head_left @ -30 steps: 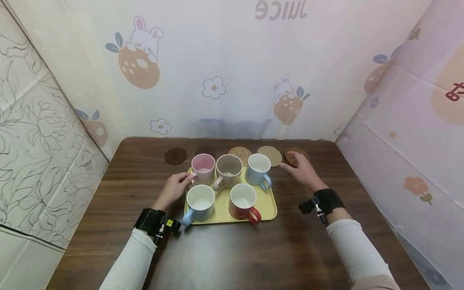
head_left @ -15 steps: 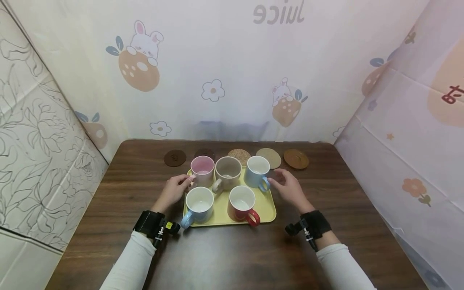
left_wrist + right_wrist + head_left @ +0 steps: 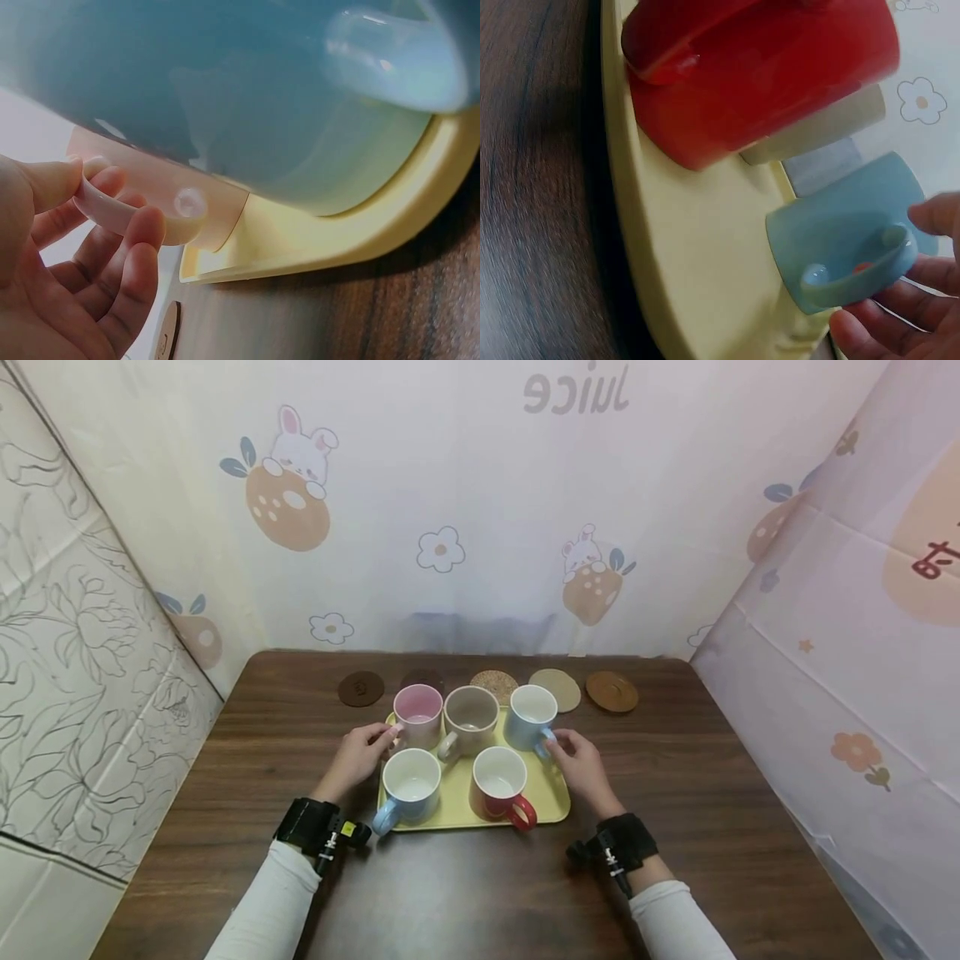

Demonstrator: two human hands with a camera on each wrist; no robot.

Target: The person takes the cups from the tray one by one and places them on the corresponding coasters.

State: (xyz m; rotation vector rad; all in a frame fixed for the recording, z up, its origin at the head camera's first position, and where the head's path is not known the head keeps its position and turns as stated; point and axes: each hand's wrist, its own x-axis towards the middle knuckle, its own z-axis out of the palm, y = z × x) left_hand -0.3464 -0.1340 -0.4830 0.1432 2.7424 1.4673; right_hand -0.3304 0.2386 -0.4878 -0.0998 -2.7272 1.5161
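On a yellow tray (image 3: pixel 457 814) stand several mugs. My left hand (image 3: pixel 356 758) pinches the handle of the pink mug (image 3: pixel 418 718) at the back left; the left wrist view shows thumb and fingers around that handle (image 3: pixel 112 214). At the back right, my right hand (image 3: pixel 583 768) holds the handle of a light blue mug (image 3: pixel 528 718), with a fingertip showing through the loop in the right wrist view. A grey-beige mug (image 3: pixel 471 722) sits between these two. In front are a blue mug (image 3: pixel 412 781) on the left and a red mug (image 3: pixel 498 785) on the right.
Behind the tray, several round coasters lie in a row: dark brown (image 3: pixel 361 689), another dark one (image 3: pixel 422 678), speckled cork (image 3: pixel 495 683), beige (image 3: pixel 558 689) and lighter brown (image 3: pixel 612 692). The wooden table (image 3: pixel 465 893) ends at a patterned cloth wall (image 3: pixel 480 485).
My right hand has moved left and toward me, from over the lighter brown coaster to the light blue mug's handle. My left hand has stayed at the pink mug.
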